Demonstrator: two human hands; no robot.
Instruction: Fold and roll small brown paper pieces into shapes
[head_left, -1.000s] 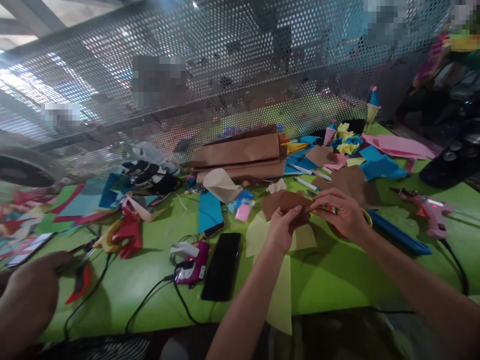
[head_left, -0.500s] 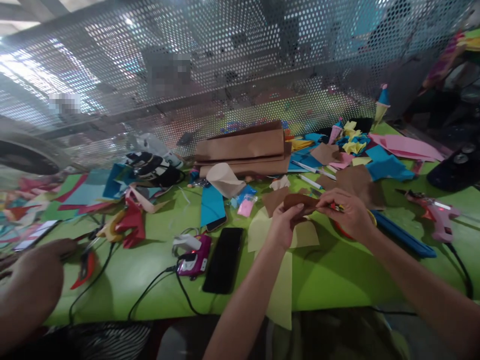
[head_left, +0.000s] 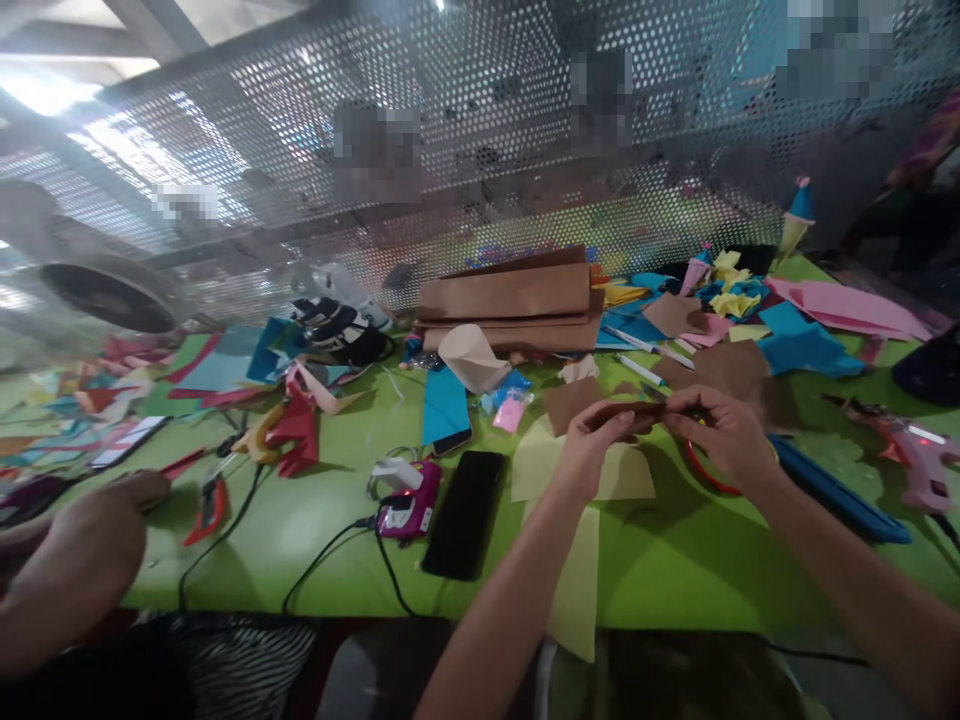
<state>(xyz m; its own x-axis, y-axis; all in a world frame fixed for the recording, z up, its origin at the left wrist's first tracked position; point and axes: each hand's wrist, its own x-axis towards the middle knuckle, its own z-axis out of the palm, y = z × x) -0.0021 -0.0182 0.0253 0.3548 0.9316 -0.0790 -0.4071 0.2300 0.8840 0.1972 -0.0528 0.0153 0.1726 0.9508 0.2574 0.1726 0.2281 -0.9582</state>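
Note:
A small folded piece of brown paper [head_left: 634, 411] is held up above the table between both hands. My left hand [head_left: 591, 450] pinches its left end, thumb on top. My right hand [head_left: 716, 430] has its fingers closed at the right end of the paper. Under the right palm shows a curved red and yellow edge [head_left: 712, 482], mostly hidden, so its kind is unclear. Pale yellow paper pieces [head_left: 574, 575] lie beneath my left hand, one hanging over the table edge. A flat brown paper piece [head_left: 570, 402] lies just behind it.
Left of my arm lie a black phone [head_left: 463, 515] and a purple power adapter [head_left: 409, 505] with cords. A pink glue gun [head_left: 926, 465] and a blue tray-like strip [head_left: 840, 490] are at right. Folded brown paper [head_left: 506, 300] stands behind. Another person's hand [head_left: 97, 550] is at far left.
The view has swung slightly left, so things appear farther right. Both hands still hold the brown paper, which now looks flatter, seen more edge-on.

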